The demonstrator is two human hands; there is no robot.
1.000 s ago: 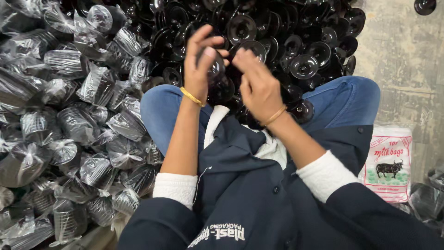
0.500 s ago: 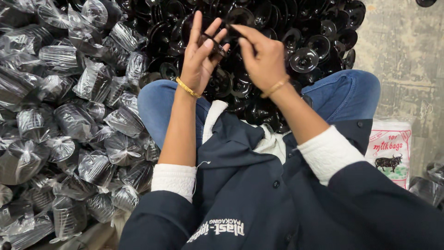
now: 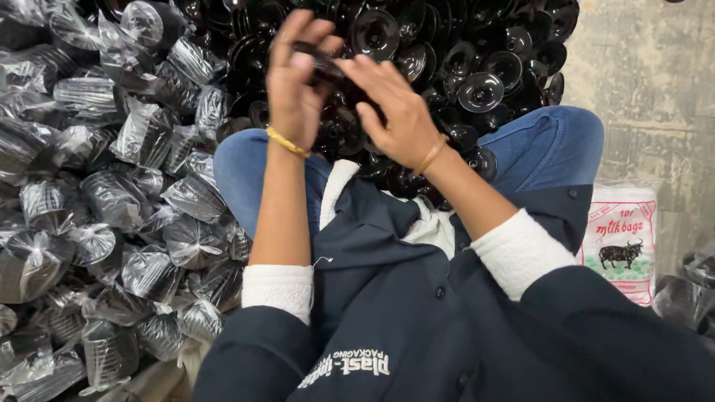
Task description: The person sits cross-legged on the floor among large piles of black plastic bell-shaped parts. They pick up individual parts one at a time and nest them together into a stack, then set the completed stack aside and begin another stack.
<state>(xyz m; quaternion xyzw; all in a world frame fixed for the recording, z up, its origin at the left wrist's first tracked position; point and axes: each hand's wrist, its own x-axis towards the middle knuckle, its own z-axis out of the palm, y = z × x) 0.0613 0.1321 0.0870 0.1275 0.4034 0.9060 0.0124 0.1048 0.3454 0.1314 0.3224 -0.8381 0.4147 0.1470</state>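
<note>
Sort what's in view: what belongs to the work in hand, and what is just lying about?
In hand: left hand and right hand, both on a small black plastic piece; loose black round plastic lids.
Lying about: clear-bagged black stacks; white printed bag packet; concrete floor.

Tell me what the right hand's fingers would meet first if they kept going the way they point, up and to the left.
The right hand points its fingers at the small dark round plastic piece pinched in the left hand. They seem to touch it already; depth is unclear.
</note>
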